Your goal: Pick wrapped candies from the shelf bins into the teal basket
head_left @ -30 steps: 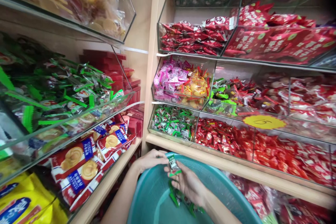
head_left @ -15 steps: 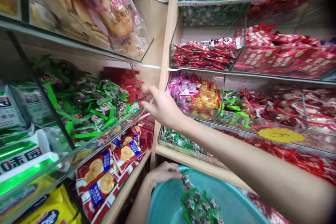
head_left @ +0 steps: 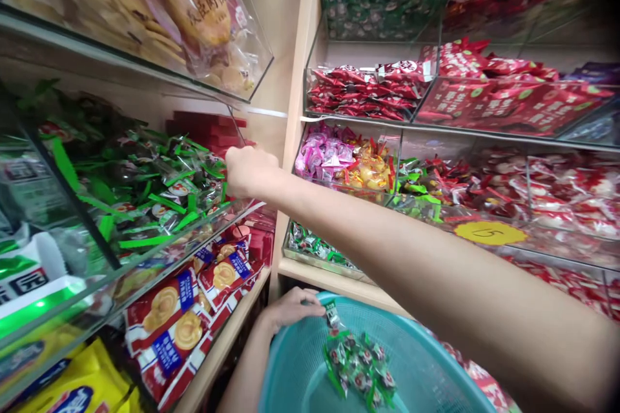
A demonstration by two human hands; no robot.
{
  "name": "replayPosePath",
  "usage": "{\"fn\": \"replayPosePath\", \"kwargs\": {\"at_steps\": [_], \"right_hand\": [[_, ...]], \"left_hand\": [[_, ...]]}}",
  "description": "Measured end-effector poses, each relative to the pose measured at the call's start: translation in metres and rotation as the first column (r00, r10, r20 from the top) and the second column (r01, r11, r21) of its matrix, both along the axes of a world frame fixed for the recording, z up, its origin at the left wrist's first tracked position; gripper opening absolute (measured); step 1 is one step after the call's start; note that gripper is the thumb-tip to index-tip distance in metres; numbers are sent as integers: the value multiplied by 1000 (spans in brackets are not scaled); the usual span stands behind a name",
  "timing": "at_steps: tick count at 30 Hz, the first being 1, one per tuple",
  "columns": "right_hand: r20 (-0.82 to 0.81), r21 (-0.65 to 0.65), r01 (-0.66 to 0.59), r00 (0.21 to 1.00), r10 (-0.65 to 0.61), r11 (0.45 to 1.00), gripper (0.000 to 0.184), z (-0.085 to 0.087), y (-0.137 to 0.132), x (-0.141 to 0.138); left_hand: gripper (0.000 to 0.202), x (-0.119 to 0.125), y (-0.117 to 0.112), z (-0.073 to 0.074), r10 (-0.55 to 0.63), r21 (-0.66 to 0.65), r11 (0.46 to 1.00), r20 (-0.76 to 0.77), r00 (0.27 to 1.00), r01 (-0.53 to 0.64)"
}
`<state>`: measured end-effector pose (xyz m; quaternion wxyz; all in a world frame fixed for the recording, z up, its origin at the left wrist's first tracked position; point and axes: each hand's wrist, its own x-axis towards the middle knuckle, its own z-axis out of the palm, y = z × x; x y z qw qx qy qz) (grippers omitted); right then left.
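My left hand (head_left: 293, 307) grips the rim of a teal plastic basket (head_left: 411, 342). Several green-wrapped candies (head_left: 358, 368) lie inside it, and one wrapped candy (head_left: 332, 315) rests by the rim near my fingertips. Stretched across from the right, my right hand (head_left: 252, 171) is at the corner of the left shelf, at the right edge of a bin of green-tied wrapped sweets (head_left: 165, 187). Its fingers are curled inward; whatever they hold, if anything, is hidden behind the knuckles. Stacked red packets (head_left: 206, 132) stand behind that bin.
Clear bin walls (head_left: 68, 190) and a wooden upright (head_left: 298, 45) surround the reach. Red biscuit packs (head_left: 179, 322) and yellow packs (head_left: 87, 381) fill the lower left. On the right are pink candies (head_left: 324, 155), red packets (head_left: 368, 90) and a yellow price tag (head_left: 490, 233).
My right hand has moved left to the green sweets, its fingers going from spread to curled. My left hand stays on the basket rim. The view has shifted slightly.
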<state>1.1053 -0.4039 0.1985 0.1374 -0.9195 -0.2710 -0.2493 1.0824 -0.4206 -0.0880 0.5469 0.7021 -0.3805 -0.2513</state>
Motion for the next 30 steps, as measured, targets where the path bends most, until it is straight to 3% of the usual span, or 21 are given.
{"fn": "replayPosePath", "kwargs": {"at_steps": [3,5,8,10,13,16,18,20,23,27,30], "right_hand": [[16,-19,107,994,-107,994,23,16,-24,-33],[56,45,147,987,-149,988,29,21,-48,-64],[86,164,121,987,-136,979,33,-1,-95,-102],[56,257,138,986,-158,956,37,-39,-130,-118],[-116,400,257,966,-230,880,41,-118,-173,-129],[-259,457,342,934,-245,821,42,-191,-198,-135],[-307,497,391,914,-265,774,43,-226,-205,-138],[-346,539,412,903,-254,734,43,-246,-207,-140],[-393,600,397,903,-176,695,43,-257,-209,-136],[-444,690,365,895,-32,625,44,-256,-213,-126],[-460,710,351,888,25,611,44,-254,-212,-122]], "left_hand": [[29,-1,0,3,20,7,1000,-52,998,-20],[29,-2,-1,4,29,-6,1000,-87,996,-30],[31,-2,-5,3,57,-39,997,-134,989,-63],[34,-2,-8,3,103,-67,991,-204,974,-119],[34,-2,-12,3,128,-83,984,-263,956,-155],[30,-2,-14,6,125,-72,987,-221,967,-144],[30,-2,-15,8,128,-55,988,-212,969,-143],[29,-3,-17,10,114,-52,990,-228,967,-129],[29,-5,-19,13,122,-78,986,-248,961,-145],[30,-6,-22,16,123,-130,976,-326,937,-173],[32,-6,-23,15,94,-134,977,-428,899,-166]]}}
